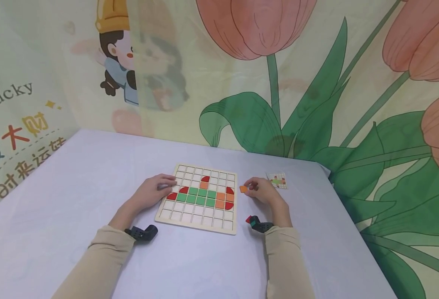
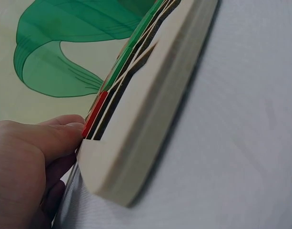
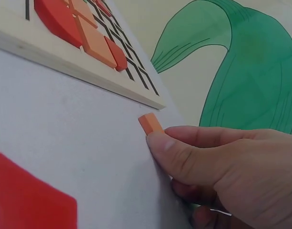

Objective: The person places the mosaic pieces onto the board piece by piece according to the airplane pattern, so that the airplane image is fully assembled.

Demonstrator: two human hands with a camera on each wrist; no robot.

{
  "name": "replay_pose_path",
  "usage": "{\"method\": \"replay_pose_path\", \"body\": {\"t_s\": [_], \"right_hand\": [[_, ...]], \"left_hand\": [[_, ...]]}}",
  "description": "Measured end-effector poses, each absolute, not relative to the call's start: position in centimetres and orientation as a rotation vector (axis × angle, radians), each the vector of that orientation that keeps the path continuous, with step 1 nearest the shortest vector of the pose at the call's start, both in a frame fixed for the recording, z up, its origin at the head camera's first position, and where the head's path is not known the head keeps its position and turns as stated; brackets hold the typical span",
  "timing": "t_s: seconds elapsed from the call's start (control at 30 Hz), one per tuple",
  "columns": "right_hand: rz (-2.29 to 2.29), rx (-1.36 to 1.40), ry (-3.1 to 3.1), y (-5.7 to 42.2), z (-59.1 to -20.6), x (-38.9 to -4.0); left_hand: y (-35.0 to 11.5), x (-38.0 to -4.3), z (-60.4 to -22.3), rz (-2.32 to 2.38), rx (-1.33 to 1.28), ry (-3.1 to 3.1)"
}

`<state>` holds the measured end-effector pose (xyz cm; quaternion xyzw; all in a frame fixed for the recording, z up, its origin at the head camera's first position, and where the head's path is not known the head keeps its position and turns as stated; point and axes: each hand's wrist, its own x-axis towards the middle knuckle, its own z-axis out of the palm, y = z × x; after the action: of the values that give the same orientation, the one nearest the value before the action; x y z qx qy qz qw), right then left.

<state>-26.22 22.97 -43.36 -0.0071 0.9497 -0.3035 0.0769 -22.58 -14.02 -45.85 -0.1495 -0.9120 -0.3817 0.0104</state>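
A wooden grid board [image 1: 196, 228] lies on the table, bearing green square tiles [image 1: 202, 192], orange square tiles [image 1: 219, 204] and red rounded tiles [image 1: 205, 179] in its cells. My left hand [image 1: 153, 191] holds the board's left edge; in the left wrist view its fingertips meet the rim beside a red tile [image 2: 95, 114]. Right of the board, my right hand [image 1: 263, 190] pinches an orange tile [image 3: 150, 123] between thumb and forefinger, off the board's right edge. Its other fingers curl beneath, partly hidden.
A small printed card [image 1: 280, 181] with a coloured grid pattern lies beyond the right hand. One red piece [image 3: 31, 198] rests on the table by the right wrist, partly hidden by the wrist camera [image 1: 259, 224]. A tulip-patterned cloth [image 1: 249, 120] hangs behind the white table [image 1: 204, 265].
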Motion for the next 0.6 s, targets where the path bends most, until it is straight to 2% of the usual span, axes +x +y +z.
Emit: {"method": "replay_pose_path", "body": {"t_s": [0.3, 0.6], "right_hand": [[-0.922, 0.011, 2.851, 22.8, -43.4, -26.0], [-0.908, -0.093, 2.886, 21.8, -41.9, -25.8]], "left_hand": [[-14.1, -22.6, -45.8, -1.196, -0.492, -2.829], [-14.2, -22.6, -45.8, -1.201, -0.485, -2.834]]}}
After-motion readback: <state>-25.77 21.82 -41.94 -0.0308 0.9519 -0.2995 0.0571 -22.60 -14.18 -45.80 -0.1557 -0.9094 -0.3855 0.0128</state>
